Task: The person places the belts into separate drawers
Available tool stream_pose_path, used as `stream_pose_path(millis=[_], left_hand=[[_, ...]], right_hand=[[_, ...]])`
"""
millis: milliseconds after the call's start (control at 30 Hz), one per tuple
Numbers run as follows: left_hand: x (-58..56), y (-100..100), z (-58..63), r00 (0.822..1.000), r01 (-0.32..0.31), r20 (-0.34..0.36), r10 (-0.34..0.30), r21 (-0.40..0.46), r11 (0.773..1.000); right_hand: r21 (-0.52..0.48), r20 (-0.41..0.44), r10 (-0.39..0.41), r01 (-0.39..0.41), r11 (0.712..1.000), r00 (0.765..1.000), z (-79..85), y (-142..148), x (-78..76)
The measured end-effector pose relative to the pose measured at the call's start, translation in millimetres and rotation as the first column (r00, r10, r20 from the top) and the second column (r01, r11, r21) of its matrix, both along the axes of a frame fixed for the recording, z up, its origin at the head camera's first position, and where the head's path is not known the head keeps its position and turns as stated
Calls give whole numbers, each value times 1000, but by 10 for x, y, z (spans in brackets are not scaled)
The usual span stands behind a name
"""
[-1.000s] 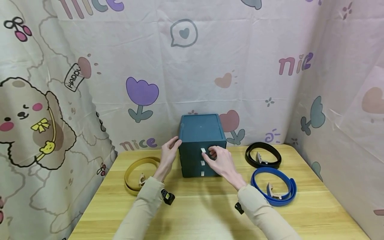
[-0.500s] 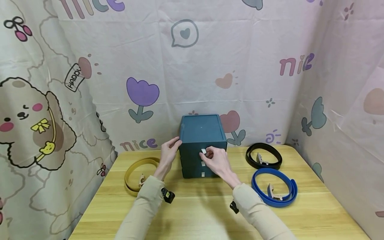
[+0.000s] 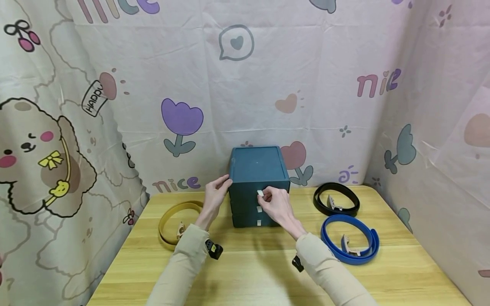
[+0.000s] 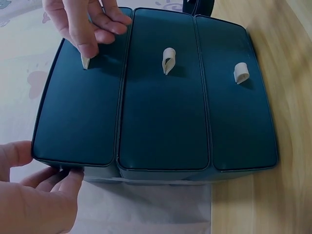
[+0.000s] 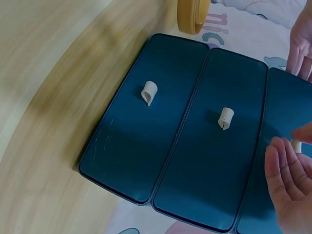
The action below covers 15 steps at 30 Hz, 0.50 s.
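A dark teal drawer cabinet (image 3: 258,163) stands at the back of the table, with three stacked drawers. Each drawer front carries a small white pull tab, such as the middle tab (image 4: 168,60) and the lowest tab (image 4: 241,72). My right hand (image 3: 278,206) pinches the top drawer's pull tab (image 3: 260,193) between thumb and fingers; that drawer sits flush with the others. At the cabinet's upper left front corner, my left hand (image 3: 215,197) rests its thumb by the edge and its fingers against the side wall, not wrapped round it.
To the left lies a coiled yellow belt (image 3: 165,219), partly behind the left forearm. On the right are a coiled black belt (image 3: 315,199) and a coiled blue belt (image 3: 373,242), both with metal buckles. Patterned cloth (image 3: 249,93) hangs close behind the table (image 3: 237,272).
My right hand has moved slightly left, its fingers closing on the top pull tab. The left hand has stayed at the cabinet corner, and the drawers look unmoved.
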<state>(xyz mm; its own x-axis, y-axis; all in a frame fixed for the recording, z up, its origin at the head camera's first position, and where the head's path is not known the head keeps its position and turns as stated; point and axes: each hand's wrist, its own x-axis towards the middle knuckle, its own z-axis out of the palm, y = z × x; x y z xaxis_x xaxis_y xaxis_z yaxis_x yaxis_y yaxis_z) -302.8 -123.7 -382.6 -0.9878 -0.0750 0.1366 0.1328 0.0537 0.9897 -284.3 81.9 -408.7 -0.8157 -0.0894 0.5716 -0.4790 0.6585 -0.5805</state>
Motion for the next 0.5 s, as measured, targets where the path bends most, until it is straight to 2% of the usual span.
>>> stream_pose_path(millis=[500], left_hand=[[-16,-7,-11,1000,10,19,-10,18,1000]], right_hand=[[11,8,45,-45,999,999,-33,27,65]])
